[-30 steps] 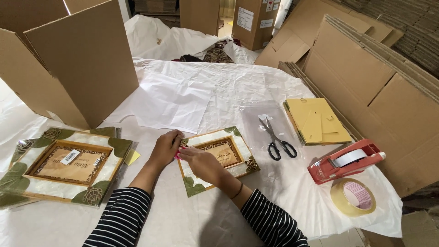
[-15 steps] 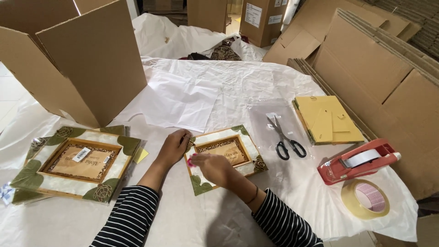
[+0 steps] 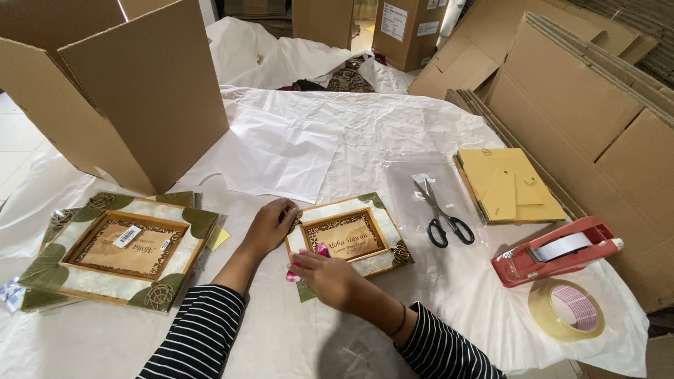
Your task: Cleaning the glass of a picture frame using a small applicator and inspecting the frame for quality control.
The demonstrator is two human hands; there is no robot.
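Observation:
A small photo frame with a white border and green leaf corners lies flat on the white-covered table in front of me. My left hand rests on its upper left corner, fingers curled on the edge. My right hand sits at the frame's lower left corner and pinches a small pink piece against it. Both arms wear black and white striped sleeves.
A larger matching frame lies at the left. An open cardboard box stands behind it. Scissors lie on a clear sheet, beside yellow backing boards. A red tape dispenser and a tape roll sit right. Flat cardboard leans at right.
My view has shifted slightly. My right hand has slid down toward the frame's lower left corner; the left hand stays at the upper left corner.

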